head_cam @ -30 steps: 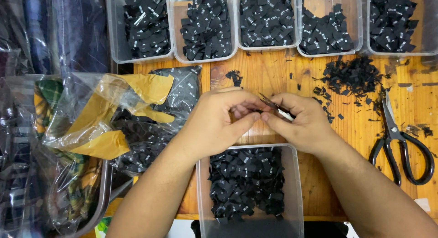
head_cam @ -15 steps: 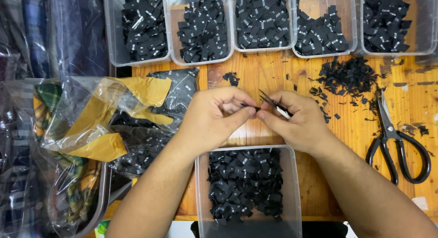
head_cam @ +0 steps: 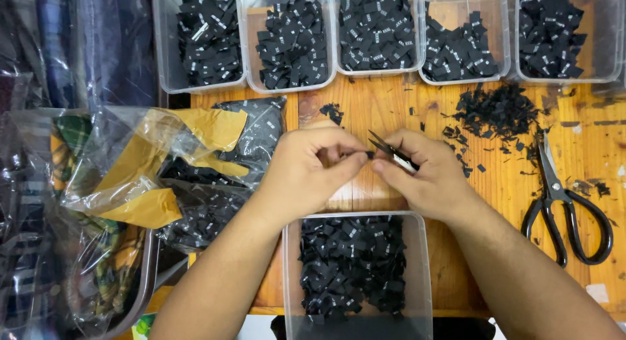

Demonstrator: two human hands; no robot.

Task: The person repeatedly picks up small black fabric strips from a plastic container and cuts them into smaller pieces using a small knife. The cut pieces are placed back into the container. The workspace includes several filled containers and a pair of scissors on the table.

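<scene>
almost nothing has shifted since the earlier frames: both hands hold the same place over the wooden table [head_cam: 391,105], fingers only a touch closer together.

going from big to small: at the left lies a heap of clear plastic bags [head_cam: 117,177] with yellow paper and dark pieces inside. along the far edge stands a row of clear tubs [head_cam: 293,46] filled with small black fabric labels. a nearer tub [head_cam: 355,275], also full of black labels, sits just below the hands. black-handled scissors [head_cam: 564,203] lie well to the right, untouched, near a pile of black scraps [head_cam: 495,108].

left hand [head_cam: 303,174] is closed in a pinch, thumb and forefinger on a tiny black label [head_cam: 369,155] held between the two hands above the near tub. right hand [head_cam: 427,177] is closed around small thread snips [head_cam: 391,154], their blades pointing left and touching or just beside the label; whether the blades are parted cannot be told.

to do this step well, i judge the label should be kept taut and flat in the pinch, with fingertips clear of the blades. the cut should be short and square, made near the blade tips and over the table so scraps fall clear of the tub.
</scene>
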